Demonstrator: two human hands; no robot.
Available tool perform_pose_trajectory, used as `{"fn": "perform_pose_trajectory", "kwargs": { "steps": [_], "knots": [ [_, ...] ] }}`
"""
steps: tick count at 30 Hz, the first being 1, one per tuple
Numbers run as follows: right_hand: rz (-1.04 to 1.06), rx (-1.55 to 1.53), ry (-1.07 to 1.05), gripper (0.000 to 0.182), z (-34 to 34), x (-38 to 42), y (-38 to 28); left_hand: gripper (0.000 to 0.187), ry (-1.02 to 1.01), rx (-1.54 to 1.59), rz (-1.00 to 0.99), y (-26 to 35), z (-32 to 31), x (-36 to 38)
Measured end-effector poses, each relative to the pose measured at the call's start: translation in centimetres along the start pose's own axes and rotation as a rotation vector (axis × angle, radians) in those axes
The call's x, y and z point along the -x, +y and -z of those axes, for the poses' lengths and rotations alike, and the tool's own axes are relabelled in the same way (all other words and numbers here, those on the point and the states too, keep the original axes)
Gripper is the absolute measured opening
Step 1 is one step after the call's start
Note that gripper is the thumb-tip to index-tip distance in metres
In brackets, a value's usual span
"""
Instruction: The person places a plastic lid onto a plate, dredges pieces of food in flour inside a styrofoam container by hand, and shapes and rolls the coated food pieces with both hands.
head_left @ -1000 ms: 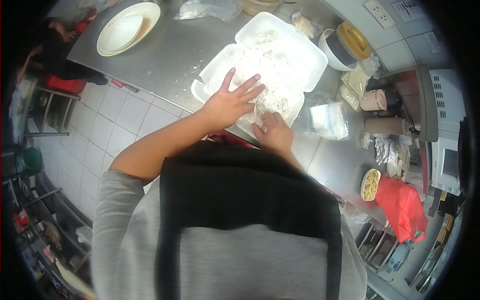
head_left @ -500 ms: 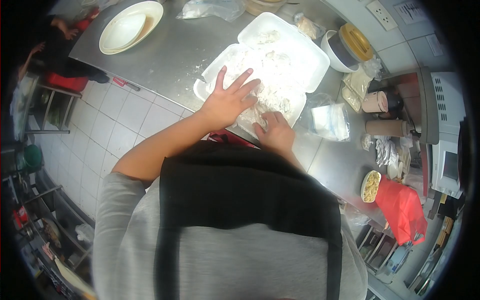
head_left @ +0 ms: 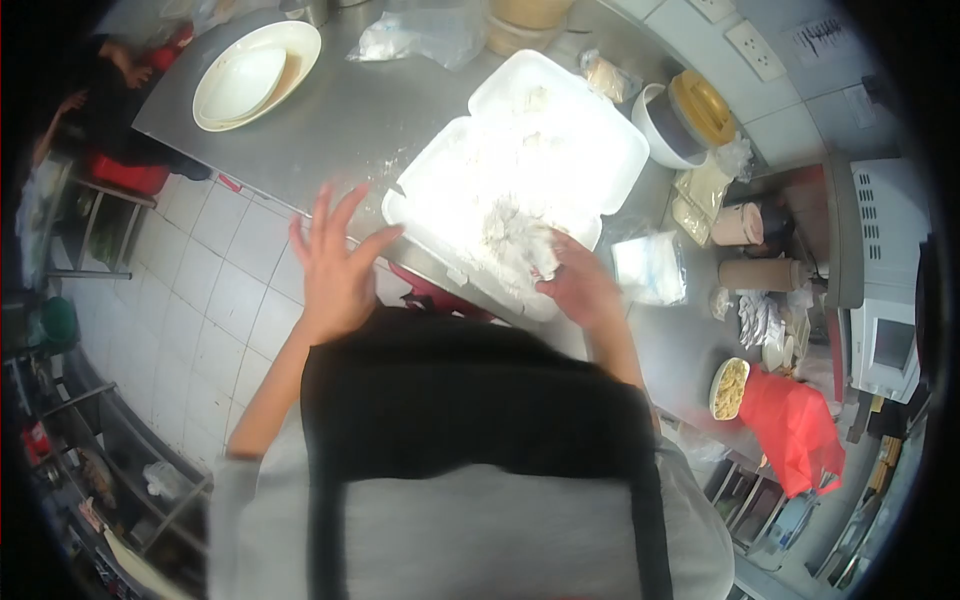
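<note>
A white foam takeout box (head_left: 625,150) lies unfolded on the steel counter, with white flour (head_left: 480,190) spread through both halves. My left hand (head_left: 340,265) is raised left of the box, over the counter's front edge, fingers spread and holding nothing. At the near right part of the box, my right hand (head_left: 585,285) has its fingers curled on a flour-coated lump (head_left: 520,240). What the lump is under its coating cannot be made out. Flour dust is scattered on the counter beside the box.
Two stacked oval plates (head_left: 290,95) stand at the far left of the counter. Right of the box are a plastic packet (head_left: 650,268), a white bowl (head_left: 655,130) with a yellow-lidded tub (head_left: 705,105), and a dish of yellowish food (head_left: 731,388). Another person's hand (head_left: 135,75) shows far left.
My left hand has lifted off the box and moved left and nearer to me. My right hand stays at the box, now with a flour-coated lump visible at its fingers.
</note>
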State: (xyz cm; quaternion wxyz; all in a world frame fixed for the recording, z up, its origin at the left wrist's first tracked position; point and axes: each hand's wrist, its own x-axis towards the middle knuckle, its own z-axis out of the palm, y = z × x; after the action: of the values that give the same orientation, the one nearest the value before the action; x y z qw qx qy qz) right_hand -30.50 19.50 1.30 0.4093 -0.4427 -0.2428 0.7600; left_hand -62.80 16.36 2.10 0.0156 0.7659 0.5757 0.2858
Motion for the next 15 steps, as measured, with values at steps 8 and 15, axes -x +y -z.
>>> {"fn": "perform_pose_trajectory", "kwargs": {
  "steps": [8, 15],
  "knots": [
    [0.345, 0.440, 0.149, 0.037, 0.8, -12.2, -12.1, 0.053, 0.057, -0.173, 0.313, -4.7, 2.9, 4.5],
    [0.517, 1.221, 0.485, 0.025, 6.3, -23.9, -12.9, 0.053, 0.050, -0.259, 0.466, -8.0, 5.0, 7.4]
  ]
}}
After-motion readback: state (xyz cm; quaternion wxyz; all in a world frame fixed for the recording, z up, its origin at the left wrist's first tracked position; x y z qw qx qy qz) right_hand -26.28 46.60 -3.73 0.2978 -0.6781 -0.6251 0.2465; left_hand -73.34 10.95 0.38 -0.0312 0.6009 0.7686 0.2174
